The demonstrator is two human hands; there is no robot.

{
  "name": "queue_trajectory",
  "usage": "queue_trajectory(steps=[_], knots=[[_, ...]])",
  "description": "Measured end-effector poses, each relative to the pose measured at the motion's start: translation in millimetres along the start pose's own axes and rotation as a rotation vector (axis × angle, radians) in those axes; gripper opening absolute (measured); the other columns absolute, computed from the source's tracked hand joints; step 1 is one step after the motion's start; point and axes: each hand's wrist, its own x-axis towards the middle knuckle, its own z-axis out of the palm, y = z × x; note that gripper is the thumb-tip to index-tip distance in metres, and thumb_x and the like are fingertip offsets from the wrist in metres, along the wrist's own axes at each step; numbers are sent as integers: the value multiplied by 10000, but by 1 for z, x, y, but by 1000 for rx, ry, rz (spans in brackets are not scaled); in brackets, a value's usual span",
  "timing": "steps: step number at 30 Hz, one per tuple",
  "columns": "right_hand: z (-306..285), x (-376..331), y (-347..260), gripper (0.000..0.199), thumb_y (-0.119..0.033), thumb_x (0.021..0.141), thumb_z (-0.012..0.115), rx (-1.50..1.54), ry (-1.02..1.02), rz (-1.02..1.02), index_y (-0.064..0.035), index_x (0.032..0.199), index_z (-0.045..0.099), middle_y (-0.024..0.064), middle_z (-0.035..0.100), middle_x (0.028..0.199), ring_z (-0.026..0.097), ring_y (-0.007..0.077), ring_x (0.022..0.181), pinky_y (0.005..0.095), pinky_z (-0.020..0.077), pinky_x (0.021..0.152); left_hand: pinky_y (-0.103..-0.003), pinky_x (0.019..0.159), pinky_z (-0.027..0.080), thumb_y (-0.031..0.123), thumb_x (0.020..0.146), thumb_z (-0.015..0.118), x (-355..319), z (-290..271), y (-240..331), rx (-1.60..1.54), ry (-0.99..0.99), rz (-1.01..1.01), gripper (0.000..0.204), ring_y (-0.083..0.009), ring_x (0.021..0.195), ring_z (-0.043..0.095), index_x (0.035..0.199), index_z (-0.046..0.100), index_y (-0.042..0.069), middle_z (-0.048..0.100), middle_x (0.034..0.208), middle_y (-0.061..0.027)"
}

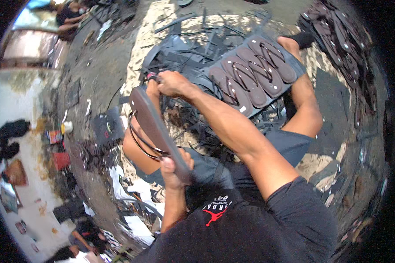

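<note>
My left hand [174, 170] grips a brown flip-flop [151, 120] near one end, the thumb on its upper face. The flip-flop is tilted up on edge, with its dark glossy straps hanging off to the left. Farther ahead, my right hand [175, 84] is closed in a fist beside my left ankle. A small black and pink thing [152, 76] shows at its fingers; what it is, I cannot make out. A grey sheet [299, 65] lies between my legs at right, bearing a row of several brown flip-flops [263, 65] with crossed dark straps.
Dark rubber offcuts [180, 48] heap up ahead and between my legs. At the far right lies a big pile of brown flip-flops [344, 48]. A white plastic container [67, 127] stands by the wall at left. Another person [71, 17] sits at the upper left.
</note>
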Motion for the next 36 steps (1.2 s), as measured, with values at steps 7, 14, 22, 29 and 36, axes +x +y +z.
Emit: queue_trajectory(steps=[7, 14, 22, 29, 36], knots=[[-36, -147, -37, 420, -441, 1025, 586, 1051, -237, 206, -25, 1010, 649, 20, 637, 764, 559, 65, 532, 227, 453, 482, -298, 571, 476, 435, 995, 631, 58, 17, 42, -550, -256, -145, 404, -157, 622, 539, 1051, 510, 53, 546, 757, -57], [-133, -232, 41, 338, -399, 904, 755, 861, 273, 486, -77, 887, 655, -7, 581, 629, 583, 111, 512, 287, 457, 451, -276, 829, 482, 494, 1036, 530, 132, 14, -74, 587, 109, -271, 577, -130, 931, 605, 1313, 537, -12, 639, 1134, -78], [-250, -291, 75, 347, -233, 992, 651, 932, 953, 229, -21, 1261, 603, 54, 660, 895, 551, 94, 617, 245, 487, 549, -434, 1030, 446, 394, 995, 629, 152, -20, -199, 447, 455, -548, 685, -287, 1281, 500, 1522, 356, 51, 503, 1437, -127], [-173, -330, 73, 392, -175, 1014, 595, 509, 388, 650, 10, 1334, 465, 42, 603, 836, 592, 105, 736, 261, 509, 599, -467, 859, 541, 423, 860, 798, 202, -1, -211, 580, 516, -453, 585, -239, 992, 615, 1216, 612, -3, 660, 1106, -115], [-147, -353, 24, 420, -316, 1048, 518, 77, 67, 621, 4, 1314, 458, 317, 663, 1080, 651, 472, 1053, 487, 518, 900, -414, 889, 584, 594, 839, 758, 190, 44, -156, 368, 549, -523, 738, -251, 1098, 649, 1309, 574, 54, 637, 1255, -107]])
